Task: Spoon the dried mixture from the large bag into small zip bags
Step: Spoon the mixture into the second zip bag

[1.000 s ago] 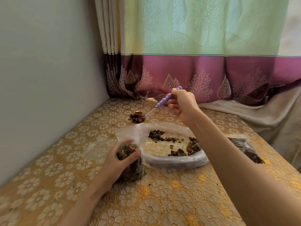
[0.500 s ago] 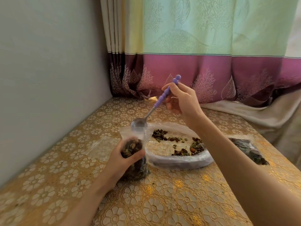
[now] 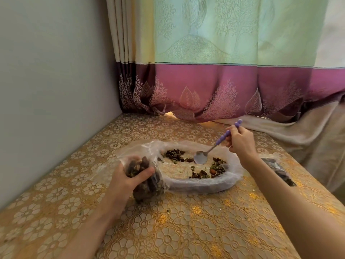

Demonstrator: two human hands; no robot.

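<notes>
The large clear bag (image 3: 220,186) lies open on the table with its rim rolled down; little heaps of dark dried mixture (image 3: 174,154) are spread inside it. My left hand (image 3: 125,180) grips a small zip bag (image 3: 147,186), full of the mixture, upright at the large bag's left edge. My right hand (image 3: 240,141) holds a spoon (image 3: 209,152) by its purple beaded handle. The empty metal bowl of the spoon hangs low inside the large bag, between two heaps.
A second filled small bag (image 3: 280,171) lies at the right, near the table's edge. The table (image 3: 168,230) has a gold flowered cloth. A grey wall (image 3: 52,90) runs along the left, and a green and pink curtain (image 3: 205,86) hangs behind.
The spoon tipped its load into the small bag, then swung right and down, empty, into the large bag. My left hand kept hold of the small bag.
</notes>
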